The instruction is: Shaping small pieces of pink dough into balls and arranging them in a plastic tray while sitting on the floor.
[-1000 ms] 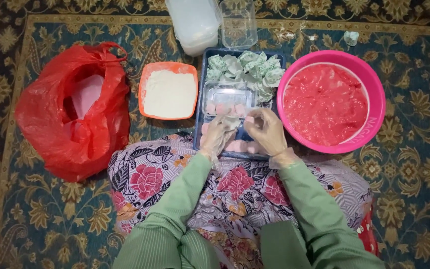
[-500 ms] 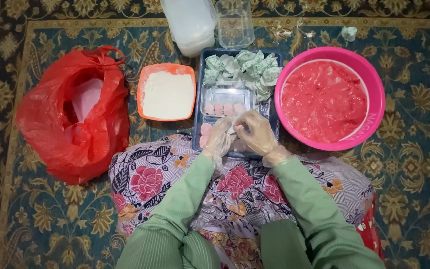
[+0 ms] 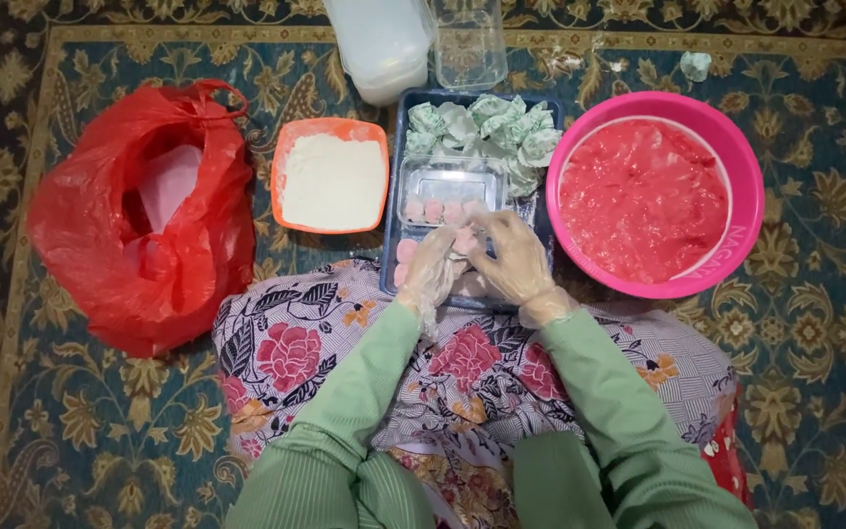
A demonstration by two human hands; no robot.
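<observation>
A small pink ball [image 3: 464,238] of dough sits between the two gloved hands, over the middle of the dark blue tray [image 3: 391,196]. The left hand [image 3: 432,263] is on its left and the right hand [image 3: 509,253] on its right, with fingertips of both curled in and pinching it from either side. Both hands wear thin clear gloves, and green sleeves run back toward the near edge.

Just beyond the pinched ball lies a clear plastic box [image 3: 448,186] on the tray, holding a row of about four pink balls along its near side. Two or three more pink balls lie loose on the tray just left of and under the hands; the hands hide part of them, so the count is unsure. At the far end of the tray is a heap of crumpled pale green wrappers [image 3: 487,122], too bunched to count.

To the right of the tray, touching it, stands one round pink basin [image 3: 751,196] filled with red-pink mash. To the left is one orange square container [image 3: 376,137] of white powder. Farther left lies one open red plastic bag [image 3: 119,274]. Beyond the tray stand one white tub [image 3: 379,44] and one clear empty box [image 3: 469,44]. Everything rests on a patterned carpet [image 3: 815,411], with a floral skirt [image 3: 286,353] at the near side.
</observation>
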